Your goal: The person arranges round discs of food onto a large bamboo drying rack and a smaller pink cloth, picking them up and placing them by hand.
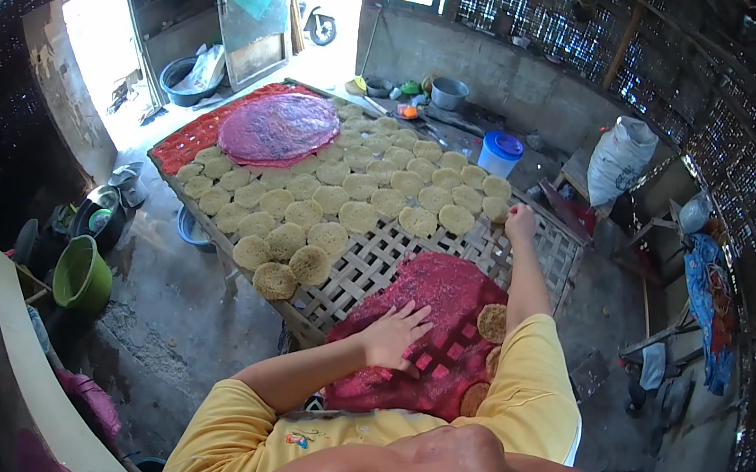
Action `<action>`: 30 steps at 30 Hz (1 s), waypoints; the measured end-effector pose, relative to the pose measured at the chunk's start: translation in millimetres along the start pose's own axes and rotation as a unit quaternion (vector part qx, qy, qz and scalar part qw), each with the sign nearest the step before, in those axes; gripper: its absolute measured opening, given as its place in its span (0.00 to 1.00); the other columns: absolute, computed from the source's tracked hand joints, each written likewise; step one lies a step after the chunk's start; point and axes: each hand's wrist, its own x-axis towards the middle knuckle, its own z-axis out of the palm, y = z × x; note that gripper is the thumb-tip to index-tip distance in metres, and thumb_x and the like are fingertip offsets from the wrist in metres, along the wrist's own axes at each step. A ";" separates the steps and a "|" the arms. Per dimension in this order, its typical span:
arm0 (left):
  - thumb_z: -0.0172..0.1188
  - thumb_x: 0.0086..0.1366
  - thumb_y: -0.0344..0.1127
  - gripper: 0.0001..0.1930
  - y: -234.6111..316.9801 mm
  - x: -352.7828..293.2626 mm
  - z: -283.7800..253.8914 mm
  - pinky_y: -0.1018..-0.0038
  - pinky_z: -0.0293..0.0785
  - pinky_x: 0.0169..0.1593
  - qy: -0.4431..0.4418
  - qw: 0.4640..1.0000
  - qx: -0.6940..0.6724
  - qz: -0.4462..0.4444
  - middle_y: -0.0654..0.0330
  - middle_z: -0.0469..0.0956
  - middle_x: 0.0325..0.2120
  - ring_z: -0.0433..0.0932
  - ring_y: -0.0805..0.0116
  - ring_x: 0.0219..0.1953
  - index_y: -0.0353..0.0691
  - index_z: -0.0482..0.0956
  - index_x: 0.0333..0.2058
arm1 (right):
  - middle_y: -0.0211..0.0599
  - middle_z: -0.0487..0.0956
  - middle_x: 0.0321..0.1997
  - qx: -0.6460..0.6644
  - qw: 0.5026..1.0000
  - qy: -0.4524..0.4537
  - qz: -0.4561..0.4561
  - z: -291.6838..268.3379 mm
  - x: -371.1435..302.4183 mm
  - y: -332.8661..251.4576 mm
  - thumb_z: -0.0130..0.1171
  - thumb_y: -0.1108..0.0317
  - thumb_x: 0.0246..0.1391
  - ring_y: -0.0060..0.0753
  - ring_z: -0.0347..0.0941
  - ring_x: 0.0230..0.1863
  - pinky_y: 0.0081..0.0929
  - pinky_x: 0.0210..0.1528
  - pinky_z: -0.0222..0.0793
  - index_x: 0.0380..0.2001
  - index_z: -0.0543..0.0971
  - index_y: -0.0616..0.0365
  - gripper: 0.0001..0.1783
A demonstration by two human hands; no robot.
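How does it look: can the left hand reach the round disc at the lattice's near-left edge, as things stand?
Probably yes. The left hand rests spread on the pink cloth, and between it and the round disc only cloth and bare lattice seem to lie.

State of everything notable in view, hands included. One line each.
Left hand: open, fingers spread on the pink sheet
Right hand: fingers curled beside a pale disc; hold unclear
Pink sheet: spread out, wrinkled
Pale discs: mostly laid flat, close together
Blue-lidded tub: lid on
Green bucket: open-topped
Door: open
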 end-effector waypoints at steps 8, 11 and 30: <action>0.59 0.38 0.62 0.48 -0.4 -2.8 3.9 0.54 0.48 0.57 0.020 1.000 0.006 0.004 0.46 0.47 0.57 0.45 0.43 0.59 0.35 0.55 0.54 | 0.41 0.72 0.31 0.060 0.936 -0.343 -0.049 -154.2 -75.3 -92.1 0.61 0.59 0.34 0.44 0.69 0.33 0.35 0.35 0.64 0.25 0.74 0.57 0.15; 0.61 0.38 0.60 0.48 2.6 -4.5 -3.8 0.56 0.50 0.57 0.021 1.000 0.014 -0.003 0.45 0.47 0.57 0.46 0.43 0.58 0.36 0.56 0.54 | 0.42 0.71 0.30 0.067 0.883 -0.457 -0.085 -188.3 -123.8 -93.5 0.65 0.56 0.30 0.44 0.69 0.33 0.36 0.35 0.64 0.26 0.73 0.57 0.20; 0.65 0.37 0.53 0.48 -20.2 24.2 -22.2 0.66 0.52 0.58 -0.080 0.992 0.100 -0.010 0.49 0.51 0.56 0.54 0.50 0.57 0.41 0.54 0.55 | 0.27 0.74 0.22 0.363 0.872 -0.176 0.277 -192.1 -76.2 -7.4 0.54 0.72 0.40 0.18 0.69 0.24 0.18 0.26 0.67 0.25 0.76 0.58 0.06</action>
